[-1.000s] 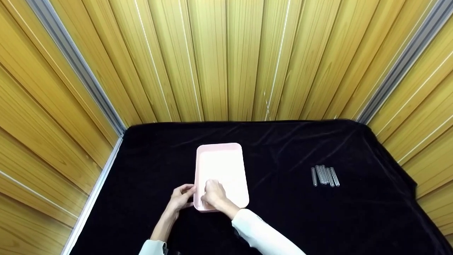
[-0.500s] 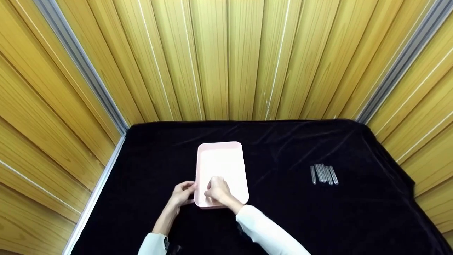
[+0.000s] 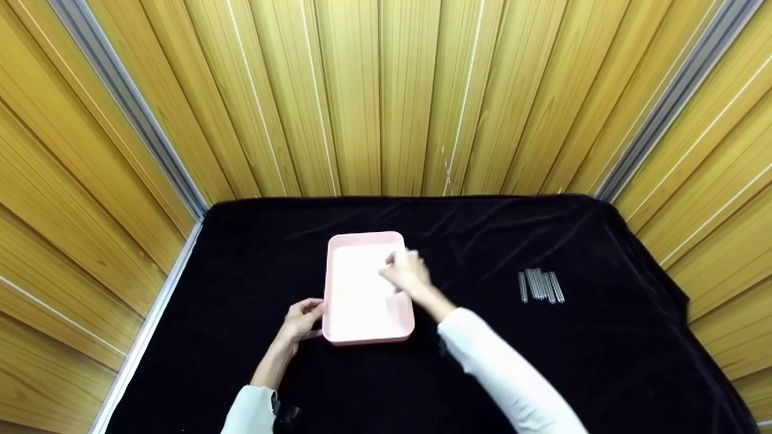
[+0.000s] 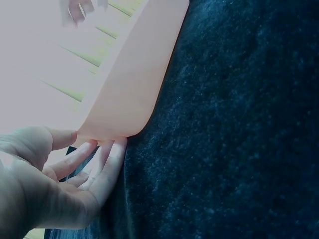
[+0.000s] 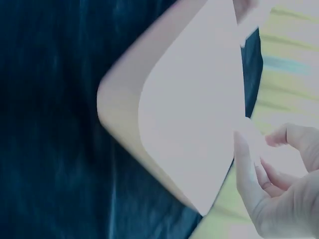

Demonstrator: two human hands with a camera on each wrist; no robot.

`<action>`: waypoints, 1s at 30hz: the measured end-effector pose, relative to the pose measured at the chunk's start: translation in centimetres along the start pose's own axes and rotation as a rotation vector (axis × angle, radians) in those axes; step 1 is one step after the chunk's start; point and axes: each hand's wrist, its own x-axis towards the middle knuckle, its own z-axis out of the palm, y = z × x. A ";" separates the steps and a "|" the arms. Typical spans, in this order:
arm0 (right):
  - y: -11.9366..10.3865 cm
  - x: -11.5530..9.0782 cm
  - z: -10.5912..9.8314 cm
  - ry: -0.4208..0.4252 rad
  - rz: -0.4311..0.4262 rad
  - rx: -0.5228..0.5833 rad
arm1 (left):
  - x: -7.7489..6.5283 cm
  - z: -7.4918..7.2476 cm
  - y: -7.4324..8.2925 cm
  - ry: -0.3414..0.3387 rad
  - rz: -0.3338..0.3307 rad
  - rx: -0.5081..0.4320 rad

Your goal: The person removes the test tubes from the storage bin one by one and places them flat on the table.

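A shallow pink tray lies on a black cloth, its inside bright and washed out, so any clear thing in it cannot be made out. At its near left corner my left hand holds it. In the left wrist view the thumb touches the rim and the fingertips rest against the outer wall. My right hand is blurred over the tray's right edge. In the right wrist view its fingers are loosely bent and apart from the thumb, with nothing distinct between them.
Several clear glass tubes lie side by side on the black cloth to the right. Yellow wood-patterned walls enclose the table at the back and sides, with grey metal strips at the corners.
My right hand has moved from the tray's near left inside up and right to its right edge, its fingers loosening. My left hand keeps its hold. The whole view has shifted slightly.
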 end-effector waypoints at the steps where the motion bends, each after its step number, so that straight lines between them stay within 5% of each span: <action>1: 0.2 0.4 -0.9 0.015 0.005 -0.006 | 0.0 0.0 0.0 -0.001 -0.001 0.003; 7: 2.6 2.3 -5.7 0.098 0.043 -0.051 | 0.1 -0.2 0.1 -0.010 -0.012 0.009; 13: 6.0 3.3 -9.0 0.075 0.138 0.027 | 0.1 -0.5 0.0 -0.008 -0.027 0.017; 30: 17.2 2.9 -12.9 0.109 0.301 -0.146 | 0.2 -0.2 0.1 -0.011 -0.012 0.020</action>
